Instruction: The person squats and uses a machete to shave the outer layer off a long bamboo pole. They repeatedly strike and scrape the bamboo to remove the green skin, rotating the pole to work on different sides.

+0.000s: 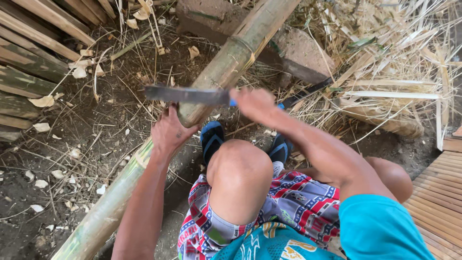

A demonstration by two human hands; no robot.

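Observation:
A long thick bamboo pole (226, 65) runs diagonally from the lower left to the top middle, resting on a stone block (303, 53). My left hand (169, 130) presses on the pole just below the blade. My right hand (255, 103) grips the blue handle of a large knife (185, 95). The dark blade lies flat across the pole, pointing left. My bent knees and feet in dark sandals (211, 137) sit right behind the pole.
Split bamboo slats (29, 58) are stacked at the upper left. Dry bamboo strips and shavings (394, 62) pile up at the upper right. Wood chips litter the dirt ground (72, 159). A slatted wooden platform (440, 197) is at the lower right.

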